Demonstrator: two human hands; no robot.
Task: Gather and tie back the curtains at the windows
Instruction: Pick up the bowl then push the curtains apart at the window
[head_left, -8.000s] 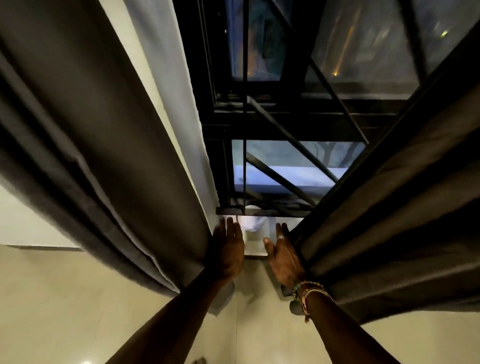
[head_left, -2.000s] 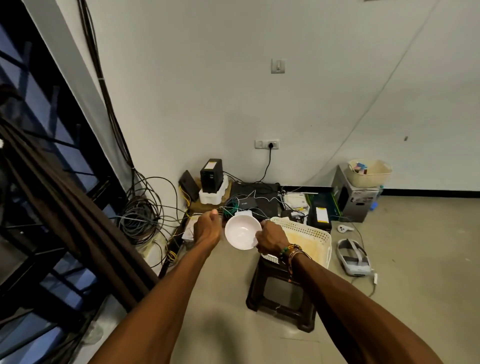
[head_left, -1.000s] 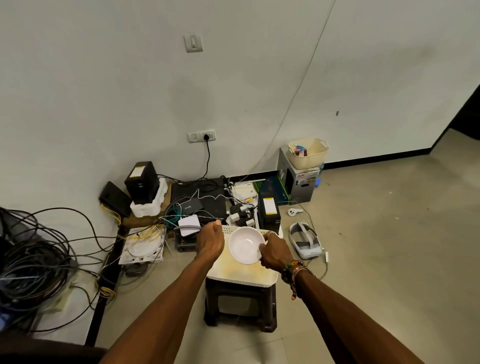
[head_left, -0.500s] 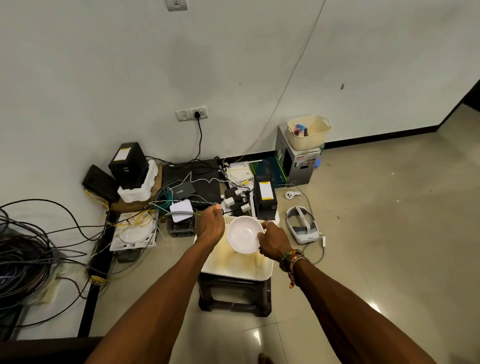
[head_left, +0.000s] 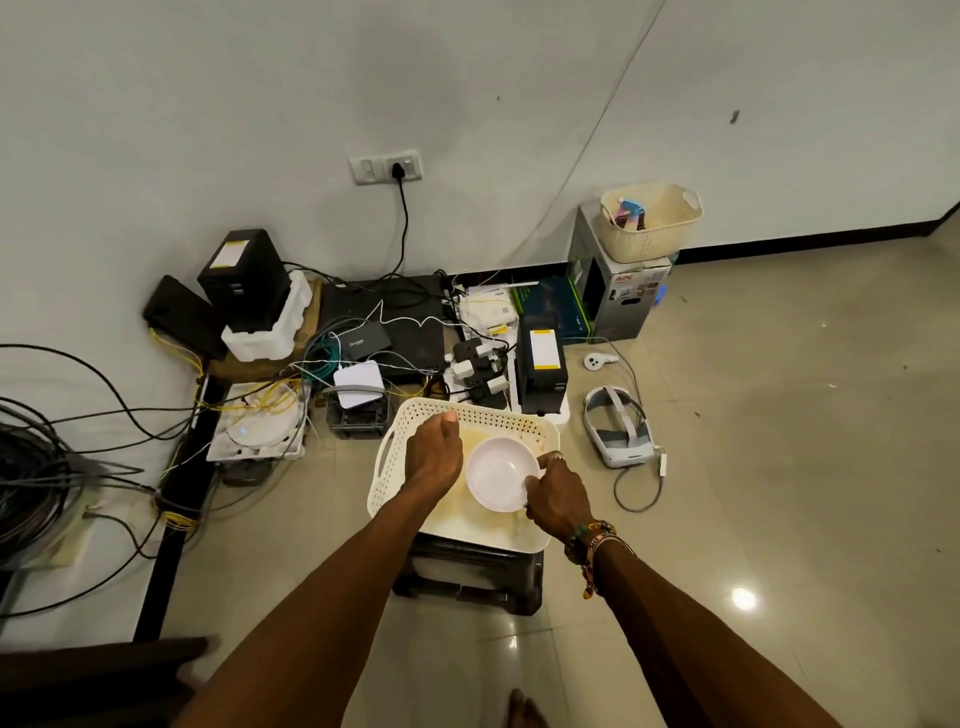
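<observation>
Holding a round white plastic bowl (head_left: 497, 470) by its rim, our right hand (head_left: 558, 496) pinches it over the cream perforated plastic basket (head_left: 389, 483) on the dark stool (head_left: 467, 582), centre frame. Our left hand (head_left: 434, 457) hovers alongside, fingers curled, its grip hidden from us. At lower left lies dark cloth (head_left: 93, 675), possibly curtain; we cannot tell.

The right hand (head_left: 558, 501) has carried the white bowl (head_left: 498, 470) across and down over the basket (head_left: 483, 414)
</observation>
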